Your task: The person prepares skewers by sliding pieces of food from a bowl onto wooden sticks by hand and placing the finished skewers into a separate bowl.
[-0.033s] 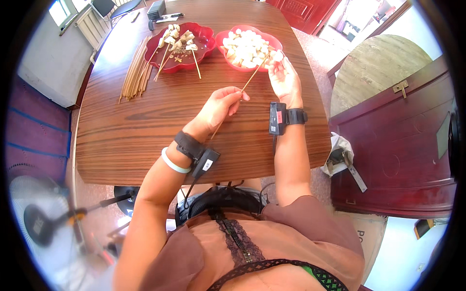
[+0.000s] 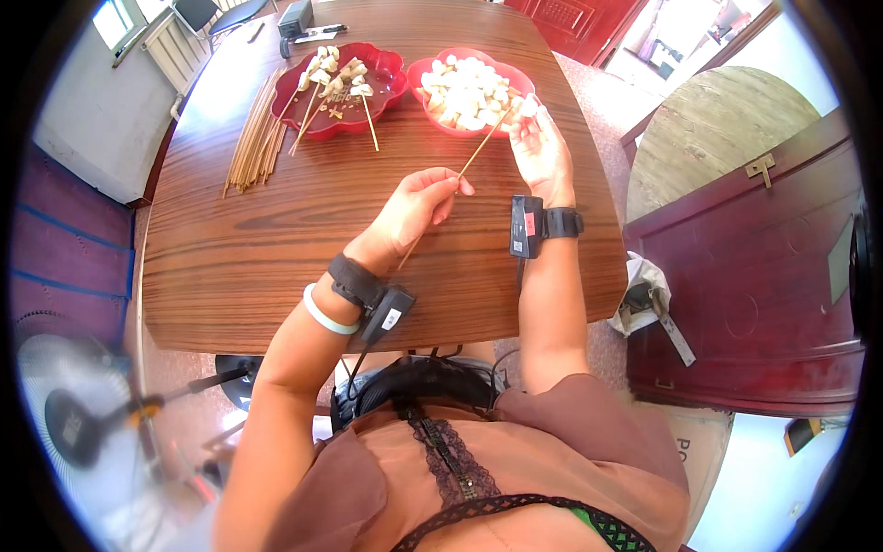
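My left hand (image 2: 416, 207) pinches a thin wooden skewer (image 2: 480, 151) between thumb and fingers over the table. The skewer slants up and to the right, its lower end passing beneath my wrist. At its far tip my right hand (image 2: 543, 155) is closed, fingertips round a small whitish piece of food (image 2: 527, 108); exactly how piece and tip meet is too small to tell. Just beyond is a pink bowl (image 2: 417, 75) heaped with similar white chunks (image 2: 467, 92). Left of it, a red scalloped bowl (image 2: 397, 85) holds several skewers with pale pieces (image 2: 322, 66) threaded on their ends.
A bundle of bare skewers (image 2: 252, 145) lies left of the red bowl on the wooden table (image 2: 276, 267). A grey box (image 2: 295, 18) and a pen-like item stand farther back. A fan (image 2: 75, 423) is at lower left, a dark red door (image 2: 745, 276) at right.
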Demonstrator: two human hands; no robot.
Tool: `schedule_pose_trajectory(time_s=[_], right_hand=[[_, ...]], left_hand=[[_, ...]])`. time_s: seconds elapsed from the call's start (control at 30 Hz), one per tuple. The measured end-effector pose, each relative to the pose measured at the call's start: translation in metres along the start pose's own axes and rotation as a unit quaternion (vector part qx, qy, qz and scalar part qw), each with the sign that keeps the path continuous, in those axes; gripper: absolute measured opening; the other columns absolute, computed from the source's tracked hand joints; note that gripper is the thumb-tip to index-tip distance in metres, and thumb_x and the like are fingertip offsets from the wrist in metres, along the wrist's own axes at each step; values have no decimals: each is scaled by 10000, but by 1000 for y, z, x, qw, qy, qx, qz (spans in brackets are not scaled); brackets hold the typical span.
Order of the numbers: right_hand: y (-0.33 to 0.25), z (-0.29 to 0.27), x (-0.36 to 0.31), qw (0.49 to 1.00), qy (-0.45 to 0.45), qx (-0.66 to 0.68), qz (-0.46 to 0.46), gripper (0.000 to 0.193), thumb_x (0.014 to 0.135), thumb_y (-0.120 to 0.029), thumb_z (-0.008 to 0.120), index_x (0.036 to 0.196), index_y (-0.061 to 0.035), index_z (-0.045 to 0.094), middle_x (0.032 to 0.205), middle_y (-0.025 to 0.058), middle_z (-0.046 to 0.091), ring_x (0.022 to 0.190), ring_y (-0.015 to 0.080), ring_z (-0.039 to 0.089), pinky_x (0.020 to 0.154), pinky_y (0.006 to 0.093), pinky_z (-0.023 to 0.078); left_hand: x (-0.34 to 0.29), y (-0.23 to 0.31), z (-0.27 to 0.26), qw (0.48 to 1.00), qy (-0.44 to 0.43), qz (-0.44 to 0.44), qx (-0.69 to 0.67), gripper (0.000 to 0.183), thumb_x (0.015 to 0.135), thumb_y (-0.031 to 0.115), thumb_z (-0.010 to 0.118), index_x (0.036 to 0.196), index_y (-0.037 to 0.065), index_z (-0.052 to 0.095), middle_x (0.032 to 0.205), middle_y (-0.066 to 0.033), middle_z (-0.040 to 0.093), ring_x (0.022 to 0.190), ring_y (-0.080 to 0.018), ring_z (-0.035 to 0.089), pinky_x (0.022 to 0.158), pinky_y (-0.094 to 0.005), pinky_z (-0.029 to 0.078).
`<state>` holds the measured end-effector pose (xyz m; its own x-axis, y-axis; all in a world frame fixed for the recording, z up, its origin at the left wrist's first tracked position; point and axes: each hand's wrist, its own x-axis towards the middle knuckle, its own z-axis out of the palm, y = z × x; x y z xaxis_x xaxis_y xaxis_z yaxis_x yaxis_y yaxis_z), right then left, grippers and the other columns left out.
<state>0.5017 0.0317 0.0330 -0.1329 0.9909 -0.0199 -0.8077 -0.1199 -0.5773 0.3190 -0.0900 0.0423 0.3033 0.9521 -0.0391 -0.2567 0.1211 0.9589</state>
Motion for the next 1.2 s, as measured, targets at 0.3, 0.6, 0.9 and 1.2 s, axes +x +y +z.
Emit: schedule_pose_trajectory(time_s=[0.3,0.6,0.9,1.2], right_hand=[[10,5,8,1000,14,6,14,179,819,-99,576,976,-15,556,884,58,590,789,132,563,703,235,473],[18,4,8,999,36,14,-9,211,812,-117,591,989,-14,543,930,87,578,850,180,571,773,270,492],[24,11,8,1000,28,2,4,227,841,-133,553,1023,-1,518,961,93,582,864,180,572,763,274,481],[24,14,4,999,29,-13,11,218,811,-115,592,996,-19,528,941,66,572,831,150,568,740,254,474]], left_hand=[[-4,6,7,1000,8,11,-2,202,893,168,409,875,37,562,521,60,344,486,-30,278,477,-172,220],[-2,-12,-2,1000,4,-5,-8,218,906,170,391,878,34,559,513,51,360,479,-34,296,475,-173,241],[1,-12,-7,999,-16,-8,38,237,914,182,377,888,29,555,514,49,359,476,-35,313,484,-172,267],[0,-14,-9,999,-16,-15,36,249,923,194,364,904,25,546,514,48,356,475,-37,311,482,-177,273]])
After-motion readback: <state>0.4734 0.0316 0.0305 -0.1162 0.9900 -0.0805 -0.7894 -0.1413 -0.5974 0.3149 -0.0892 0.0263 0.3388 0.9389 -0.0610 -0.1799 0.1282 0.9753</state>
